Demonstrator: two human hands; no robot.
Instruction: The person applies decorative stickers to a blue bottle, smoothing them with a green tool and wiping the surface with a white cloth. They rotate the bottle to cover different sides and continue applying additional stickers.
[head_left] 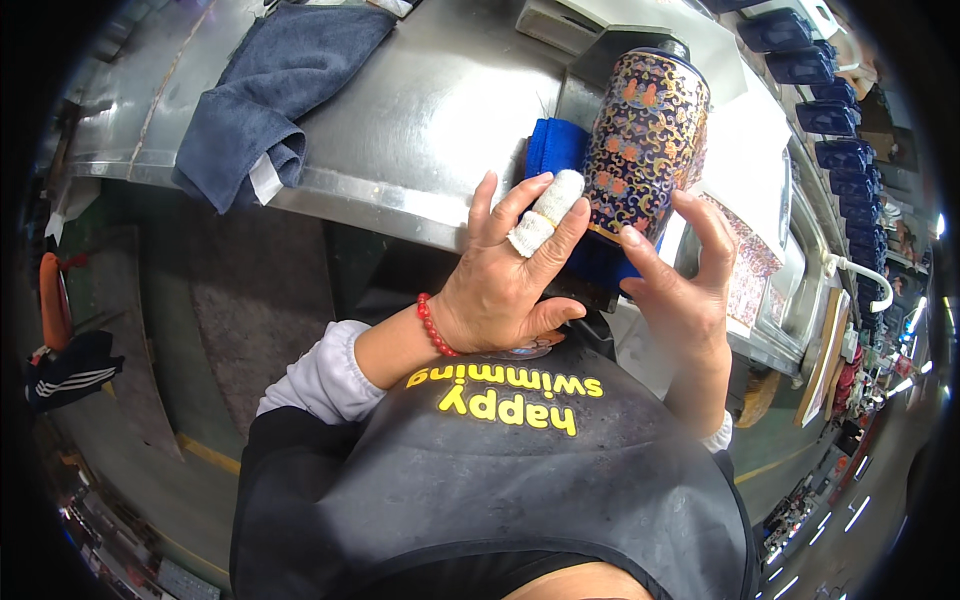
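A dark blue vase with dense gold and orange floral patterning lies with its neck away from me and its base toward me. Blue cloth-like padding shows along its left side and under its near end. My left hand is beside the vase's left lower edge, fingers spread and holding nothing; one finger is wrapped in white bandage, and a red bead bracelet circles the wrist. My right hand is at the base's right side, thumb and forefinger apart. Its fingertips are close to the vase; whether they touch it I cannot tell.
A grey-blue towel hangs over the edge of the metal worktop. Floral-patterned sheet material lies right of the vase. A row of dark blue pieces stands further right, near a curved white pipe.
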